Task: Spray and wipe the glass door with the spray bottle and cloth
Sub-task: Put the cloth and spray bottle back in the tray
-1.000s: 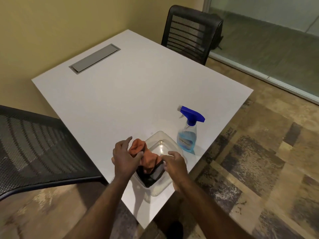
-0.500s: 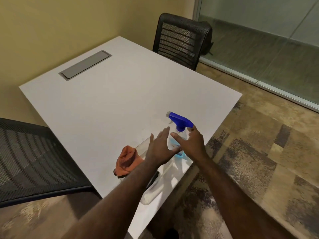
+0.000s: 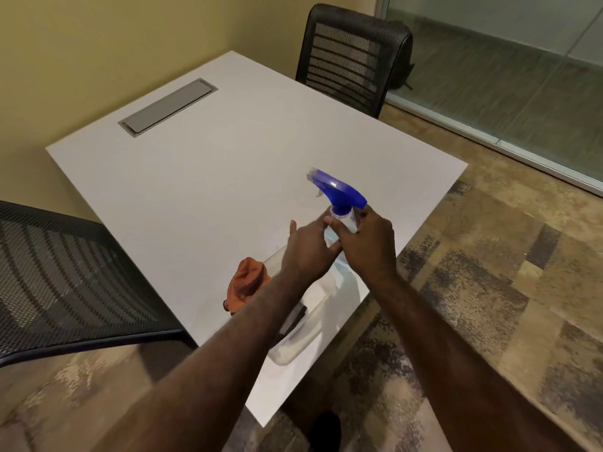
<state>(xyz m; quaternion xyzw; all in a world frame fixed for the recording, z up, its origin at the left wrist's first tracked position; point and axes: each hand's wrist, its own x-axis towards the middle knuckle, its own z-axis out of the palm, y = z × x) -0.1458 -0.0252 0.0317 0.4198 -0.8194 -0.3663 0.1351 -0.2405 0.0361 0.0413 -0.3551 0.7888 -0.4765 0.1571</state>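
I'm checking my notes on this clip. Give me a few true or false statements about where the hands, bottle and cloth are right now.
1. The right hand grips the spray bottle. True.
2. The left hand holds the orange cloth. False: the cloth lies at the clear container, untouched; that hand is at the bottle.
3. The bottle's nozzle is blue. True.
4. The bottle stands on the floor. False: it is over the white table.
5. Two black mesh chairs are by the table. True.

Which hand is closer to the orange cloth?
Left. The left hand is just right of the orange cloth; the right hand is farther right, on the spray bottle.
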